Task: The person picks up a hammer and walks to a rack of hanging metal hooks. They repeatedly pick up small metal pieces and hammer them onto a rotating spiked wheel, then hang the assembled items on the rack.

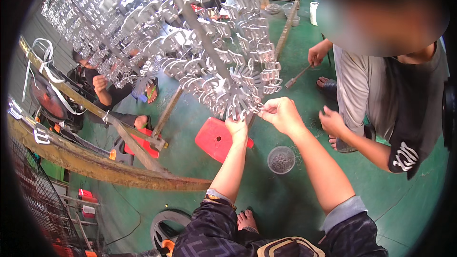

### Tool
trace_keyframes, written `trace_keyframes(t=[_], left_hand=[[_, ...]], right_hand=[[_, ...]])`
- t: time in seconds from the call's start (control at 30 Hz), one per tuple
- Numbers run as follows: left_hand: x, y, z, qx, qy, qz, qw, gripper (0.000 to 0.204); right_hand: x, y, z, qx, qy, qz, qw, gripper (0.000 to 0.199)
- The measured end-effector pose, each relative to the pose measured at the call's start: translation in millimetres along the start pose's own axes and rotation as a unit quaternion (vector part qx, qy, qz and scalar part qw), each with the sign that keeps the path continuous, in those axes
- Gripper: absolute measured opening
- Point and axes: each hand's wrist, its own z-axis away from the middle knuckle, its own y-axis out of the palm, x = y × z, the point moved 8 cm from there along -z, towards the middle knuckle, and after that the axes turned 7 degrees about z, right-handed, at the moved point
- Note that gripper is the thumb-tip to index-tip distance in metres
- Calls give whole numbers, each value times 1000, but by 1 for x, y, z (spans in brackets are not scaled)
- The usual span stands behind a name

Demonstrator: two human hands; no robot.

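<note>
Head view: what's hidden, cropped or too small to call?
Head view, left hand: fingertips mostly hidden among shiny silver metal pieces.
Head view, translucent round plastic bowl: small dark contents too fine to identify.
Head view, grey round wheel: partly hidden by dark patterned clothing.
Head view, upper silver metal pieces: washed out by glare, cut off by top edge.

White light is flooding in beyond the left hand (236, 127), glaring off metal pieces (183, 38); the lens is bending a beam (104, 165) leftward of it, and blur is masking a head (383, 19) rightward.
</note>
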Motion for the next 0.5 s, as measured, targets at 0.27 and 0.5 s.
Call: trace_keyframes(t=[0.27, 0.5], left_hand=[[-18, 17, 22, 116, -153, 228, 954, 15], [-19, 18, 29, 125, -202, 237, 942, 14]], right_hand=[[2, 3, -9, -5, -9, 42, 999, 11], [7, 5, -12, -13, -17, 54, 998, 14]])
